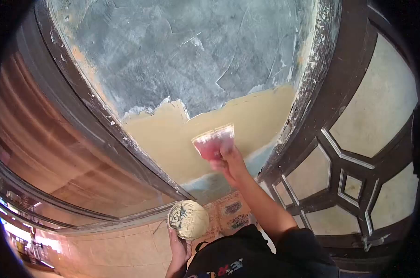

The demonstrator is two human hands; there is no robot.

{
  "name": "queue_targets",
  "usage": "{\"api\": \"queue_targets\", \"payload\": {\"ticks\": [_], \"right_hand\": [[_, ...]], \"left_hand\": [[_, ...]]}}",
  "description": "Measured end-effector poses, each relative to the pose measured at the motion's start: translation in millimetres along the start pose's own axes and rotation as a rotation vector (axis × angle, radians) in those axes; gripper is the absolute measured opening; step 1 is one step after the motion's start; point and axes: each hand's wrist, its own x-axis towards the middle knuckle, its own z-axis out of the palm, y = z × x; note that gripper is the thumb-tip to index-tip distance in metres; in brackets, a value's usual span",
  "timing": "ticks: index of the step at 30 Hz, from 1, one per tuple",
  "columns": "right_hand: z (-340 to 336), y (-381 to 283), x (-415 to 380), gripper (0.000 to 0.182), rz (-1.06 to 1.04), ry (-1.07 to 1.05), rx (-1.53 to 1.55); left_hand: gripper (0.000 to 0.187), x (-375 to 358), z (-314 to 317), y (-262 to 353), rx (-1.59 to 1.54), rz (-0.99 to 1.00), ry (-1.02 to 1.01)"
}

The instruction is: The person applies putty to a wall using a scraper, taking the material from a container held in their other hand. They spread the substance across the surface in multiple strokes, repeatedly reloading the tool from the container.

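My right hand (228,164) is closed around a red putty scraper (212,144), slightly smeared by motion. Cream filler coats the scraper's wide front edge, which lies over the beige coat (168,134) on the lower wall panel. Lower down, my left hand (179,245) grips a round bowl of putty (191,221) from below and its left side. The cream putty fills the bowl's top, with dark streaks on its left part.
Above the beige coat, the wall (186,51) is rough blue-grey with white ridges. Paint-flecked dark frames border it, one beside a brown-curtained glass pane (57,139), the other beside a dark panelled door (339,176). Tiled floor (112,248) lies below.
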Motion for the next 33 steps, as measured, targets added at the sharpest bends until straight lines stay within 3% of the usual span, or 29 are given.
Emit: {"api": "queue_targets", "payload": {"ticks": [4, 7, 9, 11, 13, 14, 16, 18, 26, 33], "right_hand": [[45.8, -6.4, 23.5, 0.03, -0.036, 0.045, -0.095], [32.7, 24.9, 27.9, 0.03, -0.11, 0.172, -0.179], [-29.2, 89.8, 42.1, 0.029, -0.445, 0.222, -0.391], [-71.4, 112.9, 11.8, 0.027, 0.023, 0.382, -0.363], [-164.5, 175.2, -1.4, 0.023, 0.223, 0.45, -0.398], [-177.9, 177.9, -21.5, 0.022, 0.332, 0.493, -0.41], [-182.4, 167.3, -37.2, 0.021, 0.43, 0.539, -0.422], [-178.1, 150.8, -46.9, 0.018, 0.32, 0.512, -0.182], [-48.6, -51.7, 13.4, 0.022, -0.306, 0.265, -0.161], [-31.1, -87.9, 42.2, 0.026, -0.296, 0.138, -0.203]], "left_hand": [[0.055, -5.6, -12.9, 5.6, 0.015, 0.008, 0.041], [0.054, -11.2, -18.6, 7.0, 0.011, 0.017, 0.065], [0.054, -18.1, -19.6, 11.3, 0.018, 0.022, 0.058], [0.054, -20.3, -22.4, 11.3, 0.013, 0.032, 0.048], [0.055, -25.0, -28.7, 11.2, 0.028, 0.01, 0.083], [0.052, -24.4, -34.9, 9.4, -0.044, 0.014, 0.057], [0.052, -24.6, -36.6, 10.4, -0.053, 0.0, 0.047], [0.051, -23.2, -38.0, 7.9, -0.048, -0.01, 0.045], [0.049, -12.4, -15.3, 0.0, -0.049, -0.079, -0.021], [0.048, -11.1, -1.4, -10.2, -0.078, -0.043, -0.012]]}}
